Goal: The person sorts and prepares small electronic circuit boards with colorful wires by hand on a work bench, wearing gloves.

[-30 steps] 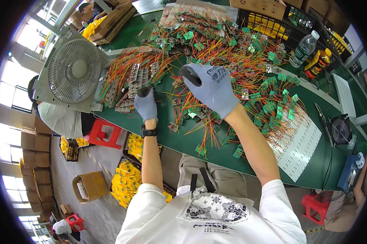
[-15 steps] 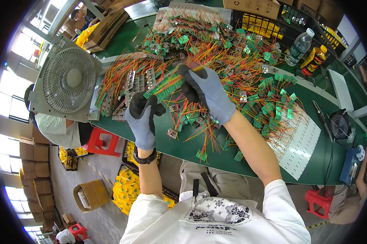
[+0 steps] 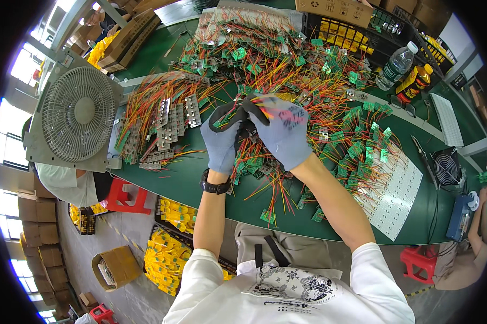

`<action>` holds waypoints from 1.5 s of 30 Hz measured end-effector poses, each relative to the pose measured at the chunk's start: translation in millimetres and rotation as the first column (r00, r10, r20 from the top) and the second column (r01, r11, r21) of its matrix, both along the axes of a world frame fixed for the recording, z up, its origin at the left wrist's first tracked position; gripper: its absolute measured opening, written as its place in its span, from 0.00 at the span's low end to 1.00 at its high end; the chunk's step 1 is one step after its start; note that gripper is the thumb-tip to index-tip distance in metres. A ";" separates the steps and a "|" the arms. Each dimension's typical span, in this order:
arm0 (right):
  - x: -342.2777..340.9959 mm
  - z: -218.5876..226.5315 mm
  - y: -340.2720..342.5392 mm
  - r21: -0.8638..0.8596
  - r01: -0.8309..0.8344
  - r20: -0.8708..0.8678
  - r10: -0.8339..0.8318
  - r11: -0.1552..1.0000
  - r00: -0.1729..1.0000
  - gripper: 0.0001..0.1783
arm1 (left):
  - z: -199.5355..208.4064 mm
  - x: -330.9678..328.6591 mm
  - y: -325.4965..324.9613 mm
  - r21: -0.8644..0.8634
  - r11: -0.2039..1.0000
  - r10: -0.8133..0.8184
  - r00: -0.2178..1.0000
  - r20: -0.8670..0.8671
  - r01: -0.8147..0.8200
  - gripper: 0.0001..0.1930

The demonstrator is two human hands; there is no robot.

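Both hands wear grey-blue gloves with black fingers and palms, and they meet over the middle of the green table. My left hand [image 3: 222, 137] is closed around wired circuit boards [image 3: 225, 118]; only slivers of green and red show between the fingers. Against it, my right hand [image 3: 284, 129] is closed on the same bunch, its fingertips touching the left ones. The right glove's back is slightly smeared by motion. Just beyond and beneath the hands lies a big heap of small green boards with red and yellow wires [image 3: 276, 75].
Metal-tabbed board strips [image 3: 170, 127] lie left of the hands, near a grey fan [image 3: 81, 110]. A white perforated panel [image 3: 397, 191] lies at right. Behind it stand a water bottle [image 3: 397, 66] and a drink bottle [image 3: 414, 82]. Yellow parts fill crates [image 3: 168, 259] below the table edge.
My left hand has moved right and up to meet my right hand. The green boards that showed between the hands are now mostly hidden by the gloves. The view has shifted slightly.
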State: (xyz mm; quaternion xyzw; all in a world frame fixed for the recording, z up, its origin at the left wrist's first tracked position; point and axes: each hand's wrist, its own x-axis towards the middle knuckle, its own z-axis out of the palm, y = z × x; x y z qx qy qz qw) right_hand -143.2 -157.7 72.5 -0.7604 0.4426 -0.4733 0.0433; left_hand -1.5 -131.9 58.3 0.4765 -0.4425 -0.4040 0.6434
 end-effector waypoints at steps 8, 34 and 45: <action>1.5 4.6 9.3 -0.118 0.011 -0.198 -0.035 0.993 0.980 0.14 | -22.1 4.6 -6.3 -0.043 0.995 -0.101 0.962 -0.253 0.093 0.13; 14.4 27.7 33.4 0.172 -0.254 -0.170 0.283 0.952 0.944 0.11 | 7.3 19.9 -1.2 -0.165 0.981 0.122 0.985 0.121 -0.101 0.32; 15.5 15.1 15.4 0.454 -0.131 0.137 0.076 0.881 0.988 0.17 | -13.5 21.3 4.9 -0.073 0.988 -0.131 0.987 0.093 0.137 0.32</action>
